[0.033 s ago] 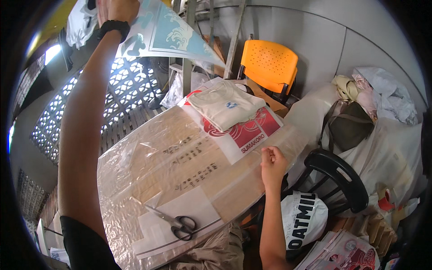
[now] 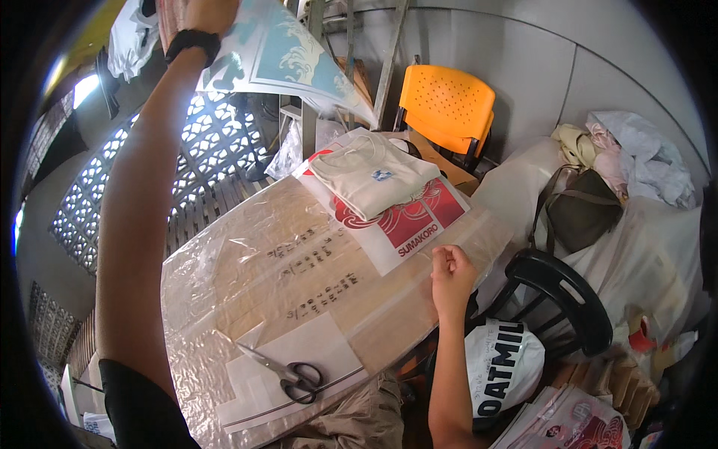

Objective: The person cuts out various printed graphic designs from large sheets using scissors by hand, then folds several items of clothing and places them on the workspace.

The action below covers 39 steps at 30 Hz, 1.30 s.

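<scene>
Lifting, left hand (image 2: 212,11): we raise it high at the top edge of the view, wristband showing, fingers clenched on the printed sheet (image 2: 288,56).
Printed sheet: it hangs in the air above the far side of the table (image 2: 224,269), one corner drooping toward the folded shirt (image 2: 374,179); we judge it light, thin and floppy, easy to crease, best pinched along an edge or corner.
Scissors (image 2: 295,373): lying flat on white paper near our lap, well apart from both hands.
Folded shirt: cream, resting on a red and white print at the table's far end.
Right hand (image 2: 449,273): at the table's right edge, fingers curled in; we cannot tell whether it pinches the clear plastic covering there.
Chairs: an orange chair (image 2: 449,105) beyond the table, a black chair (image 2: 561,288) just right of our hand.
</scene>
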{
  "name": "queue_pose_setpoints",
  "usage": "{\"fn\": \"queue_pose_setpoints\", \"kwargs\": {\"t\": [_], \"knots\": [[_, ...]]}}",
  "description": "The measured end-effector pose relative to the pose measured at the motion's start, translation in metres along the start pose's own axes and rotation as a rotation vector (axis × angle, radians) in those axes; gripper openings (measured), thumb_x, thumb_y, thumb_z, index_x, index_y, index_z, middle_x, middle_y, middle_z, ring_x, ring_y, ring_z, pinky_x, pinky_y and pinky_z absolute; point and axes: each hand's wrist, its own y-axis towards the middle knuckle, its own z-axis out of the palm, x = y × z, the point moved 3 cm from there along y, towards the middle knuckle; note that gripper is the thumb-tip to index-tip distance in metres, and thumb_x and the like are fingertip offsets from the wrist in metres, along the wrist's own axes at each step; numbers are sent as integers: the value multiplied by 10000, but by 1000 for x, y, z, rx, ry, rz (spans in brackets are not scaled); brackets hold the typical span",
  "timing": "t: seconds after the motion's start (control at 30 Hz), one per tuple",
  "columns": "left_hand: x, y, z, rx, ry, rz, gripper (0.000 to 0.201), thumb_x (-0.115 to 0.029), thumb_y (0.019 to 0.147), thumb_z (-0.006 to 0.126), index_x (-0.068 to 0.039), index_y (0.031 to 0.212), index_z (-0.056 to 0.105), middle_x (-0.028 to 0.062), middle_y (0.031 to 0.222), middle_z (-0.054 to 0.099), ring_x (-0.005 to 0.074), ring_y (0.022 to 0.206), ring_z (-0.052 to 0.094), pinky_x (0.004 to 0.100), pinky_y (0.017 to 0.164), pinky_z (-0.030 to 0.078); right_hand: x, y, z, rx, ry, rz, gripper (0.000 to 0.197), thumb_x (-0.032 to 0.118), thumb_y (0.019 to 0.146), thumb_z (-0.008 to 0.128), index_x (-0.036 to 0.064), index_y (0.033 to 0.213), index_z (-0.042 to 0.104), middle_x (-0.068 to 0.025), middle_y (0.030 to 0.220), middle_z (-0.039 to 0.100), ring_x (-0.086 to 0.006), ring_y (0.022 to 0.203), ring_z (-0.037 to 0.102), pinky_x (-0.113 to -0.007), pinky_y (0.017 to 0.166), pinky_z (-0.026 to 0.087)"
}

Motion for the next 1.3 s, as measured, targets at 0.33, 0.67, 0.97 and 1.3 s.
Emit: {"fn": "queue_pose_setpoints", "kwargs": {"t": [0.33, 0.67, 0.97, 1.3], "knots": [[-258, -157, 112, 603, -306, 678, 248, -253, 941, 596, -190, 1125, 750, 135, 940, 710, 355, 940, 697, 485, 801, 547, 12, -6, 8, 70, 80, 92, 119, 63, 931, 639, -41, 887, 678, -67, 698, 652, -91, 558, 548, -260, 523, 426], [-331, -307, 51, 884, -136, 291, 411, -86, 823, 646, -24, 1229, 620, 126, 1197, 646, 323, 1004, 684, 401, 766, 593, 12, -9, 6, 53, 75, 76, 120, 74, 930, 637, -31, 897, 686, -73, 727, 679, -106, 566, 564, -276, 541, 443], [-311, -296, 64, 927, -368, 283, 403, -91, 837, 611, -55, 1238, 628, 71, 1323, 618, 300, 1222, 611, 374, 962, 548, 12, -7, 11, 43, -10, 18, 130, 94, 925, 624, -25, 895, 667, -110, 728, 666, -195, 622, 611, -349, 593, 478], [-123, -368, 160, 1116, -702, -169, 624, -430, 1025, 405, 5, 1470, 442, 276, 1473, 471, 432, 1347, 455, 460, 1140, 349, 23, -9, 40, -33, -24, -46, 95, 74, 815, 605, -18, 790, 601, -242, 831, 630, -449, 825, 635, -528, 728, 503]]}}
